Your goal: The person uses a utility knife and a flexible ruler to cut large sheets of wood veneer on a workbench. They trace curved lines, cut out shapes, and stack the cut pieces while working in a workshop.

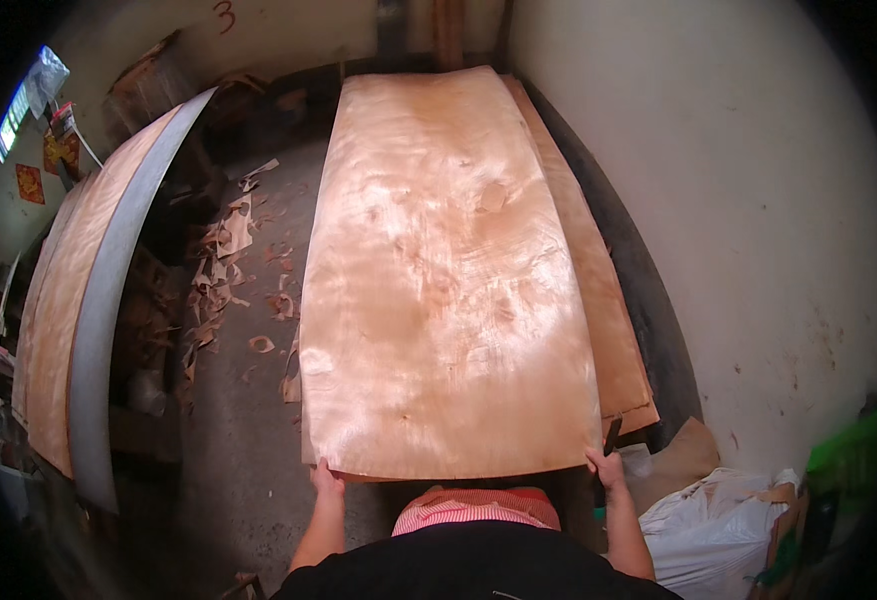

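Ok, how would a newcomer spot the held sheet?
From the pale right wall, look left to the big wood sheet mid-picture. The left hand and right hand hold its near corners. Its face lies exposed, unlike the mostly covered sheet jutting from under its right edge.

We see a woodworking workshop: a broad wood sheet fills the middle of the frame, more large sheets show at the left, and torn wood scraps litter the grey floor between them, left of centre.
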Tool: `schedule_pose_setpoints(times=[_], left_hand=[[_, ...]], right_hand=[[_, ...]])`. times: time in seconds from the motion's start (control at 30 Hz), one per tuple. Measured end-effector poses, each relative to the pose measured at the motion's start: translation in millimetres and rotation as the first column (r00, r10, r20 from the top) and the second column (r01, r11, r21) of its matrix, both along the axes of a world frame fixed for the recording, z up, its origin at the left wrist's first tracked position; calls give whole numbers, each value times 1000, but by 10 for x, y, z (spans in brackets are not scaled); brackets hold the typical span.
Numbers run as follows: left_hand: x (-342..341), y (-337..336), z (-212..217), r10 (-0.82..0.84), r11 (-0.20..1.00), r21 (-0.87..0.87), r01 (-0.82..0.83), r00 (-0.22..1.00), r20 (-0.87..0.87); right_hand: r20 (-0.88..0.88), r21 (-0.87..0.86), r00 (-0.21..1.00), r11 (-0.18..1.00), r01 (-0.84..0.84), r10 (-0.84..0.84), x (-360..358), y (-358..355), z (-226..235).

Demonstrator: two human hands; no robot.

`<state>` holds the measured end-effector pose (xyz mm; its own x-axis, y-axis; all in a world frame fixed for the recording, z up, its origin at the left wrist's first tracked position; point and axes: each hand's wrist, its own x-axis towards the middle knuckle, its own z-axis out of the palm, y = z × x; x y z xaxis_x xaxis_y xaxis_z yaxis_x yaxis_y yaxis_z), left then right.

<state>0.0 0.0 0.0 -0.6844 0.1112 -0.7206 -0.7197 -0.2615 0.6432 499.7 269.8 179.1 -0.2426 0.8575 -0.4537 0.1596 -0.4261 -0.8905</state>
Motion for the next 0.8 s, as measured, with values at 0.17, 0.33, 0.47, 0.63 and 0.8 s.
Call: schedule_pose_setpoints(times=[0.17,0.33,0.47,0.63,0.8], left_hand=[[239,48,279,39,990,-138,-15,984,176],[101,384,234,6,999,35,-8,998,60],[8,403,407,-25,1000,-21,24,997,-76],[-87,578,492,8,971,-231,-61,974,-225],[174,486,525,-26,972,-234,-12,987,-157]], right_hand=[[131,-45,990,998,48,-42,27,-74,159],[231,70,973,998,2,-18,-54,265,74],[224,94,972,995,45,-65,-152,177,-48],[412,151,911,988,-42,-24,-337,319,-76],[519,108,855,991,-82,14,-565,222,271]])
